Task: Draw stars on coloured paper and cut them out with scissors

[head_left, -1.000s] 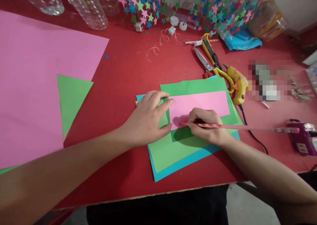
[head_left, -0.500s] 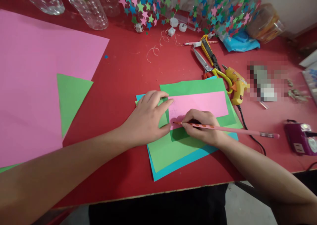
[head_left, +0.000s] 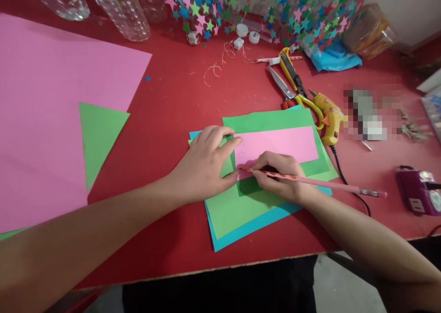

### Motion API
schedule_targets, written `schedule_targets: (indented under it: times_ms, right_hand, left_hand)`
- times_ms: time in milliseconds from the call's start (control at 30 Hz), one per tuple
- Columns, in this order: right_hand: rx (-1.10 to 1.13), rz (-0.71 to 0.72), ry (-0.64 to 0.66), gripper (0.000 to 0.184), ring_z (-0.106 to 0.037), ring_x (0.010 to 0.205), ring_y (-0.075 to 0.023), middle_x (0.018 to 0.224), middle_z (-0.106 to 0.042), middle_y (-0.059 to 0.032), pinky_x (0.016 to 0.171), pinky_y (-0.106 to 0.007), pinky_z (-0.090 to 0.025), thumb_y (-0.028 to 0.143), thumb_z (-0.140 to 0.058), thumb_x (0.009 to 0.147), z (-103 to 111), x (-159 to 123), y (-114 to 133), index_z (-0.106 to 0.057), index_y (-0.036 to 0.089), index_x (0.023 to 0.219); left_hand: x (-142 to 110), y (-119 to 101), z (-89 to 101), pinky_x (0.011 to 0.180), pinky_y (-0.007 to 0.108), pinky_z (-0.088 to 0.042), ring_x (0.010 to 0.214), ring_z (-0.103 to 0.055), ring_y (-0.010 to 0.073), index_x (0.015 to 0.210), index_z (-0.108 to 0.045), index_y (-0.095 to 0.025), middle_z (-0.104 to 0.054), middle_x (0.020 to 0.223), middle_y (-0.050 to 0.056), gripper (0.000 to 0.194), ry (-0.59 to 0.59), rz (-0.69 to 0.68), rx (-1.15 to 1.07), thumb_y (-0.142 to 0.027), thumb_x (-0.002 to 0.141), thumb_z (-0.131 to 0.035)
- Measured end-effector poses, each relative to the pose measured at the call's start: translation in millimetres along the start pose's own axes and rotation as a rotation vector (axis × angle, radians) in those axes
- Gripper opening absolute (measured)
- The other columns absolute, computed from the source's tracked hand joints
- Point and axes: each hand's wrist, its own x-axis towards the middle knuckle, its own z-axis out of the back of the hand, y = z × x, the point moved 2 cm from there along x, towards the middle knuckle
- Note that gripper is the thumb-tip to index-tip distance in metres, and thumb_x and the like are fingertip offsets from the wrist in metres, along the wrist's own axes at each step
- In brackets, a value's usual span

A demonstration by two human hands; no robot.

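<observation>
My right hand [head_left: 280, 177] grips a pink pencil [head_left: 324, 181], its tip on the lower left corner of a pink paper strip [head_left: 282, 143]. Faint star outlines in pencil show along the strip's left end. With fingers spread, my left hand [head_left: 212, 166] lies flat, its fingertips touching the left edge of the strip. Beneath the strip is a dark green sheet [head_left: 265, 120], over a light green sheet [head_left: 223, 216] and a blue sheet [head_left: 234, 240]. The right hand covers part of the strip's lower edge.
Scissors [head_left: 282, 83], a yellow-black cutter [head_left: 291, 71] and a yellow glue gun [head_left: 329, 117] lie behind the stack. Large pink paper [head_left: 41, 120] covers the left. Plastic bottles [head_left: 120, 14] and hanging paper stars [head_left: 203, 9] are at the back; a purple power adapter [head_left: 418, 191] sits right.
The pencil tip has shifted very slightly left on the pink strip, and its eraser end has moved a little down. My left hand has stayed put.
</observation>
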Motion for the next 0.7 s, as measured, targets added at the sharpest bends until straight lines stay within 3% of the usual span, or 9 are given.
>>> schedule_targets:
  times_ms: [400,700]
  right_hand:
    - [-0.057,-0.007,-0.145,0.016,-0.046,0.051,-0.0071,0.059,-0.055,0.004,0.05,-0.019,-0.037,0.008,-0.053,0.073,-0.7,-3.2,-4.2,-0.045,0.021,0.066]
    - [-0.134,-0.054,-0.152,0.016,-0.044,0.049,-0.0081,0.056,-0.05,0.0039,0.048,-0.021,-0.035,0.01,-0.05,0.072,3.3,-2.2,-3.2,-0.043,0.021,0.064]
  left_hand:
    - [-0.2,1.3,0.6,0.102,0.054,-0.04,0.122,-0.043,0.0355,0.134,-0.052,-0.011,-0.047,0.133,0.018,0.057,0.018,-0.007,0.011,-0.035,0.083,-0.059]
    - [-0.7,1.1,1.1,0.103,0.055,-0.039,0.123,-0.043,0.0349,0.133,-0.053,-0.011,-0.046,0.133,0.018,0.056,0.016,-0.005,-0.002,-0.034,0.083,-0.059]
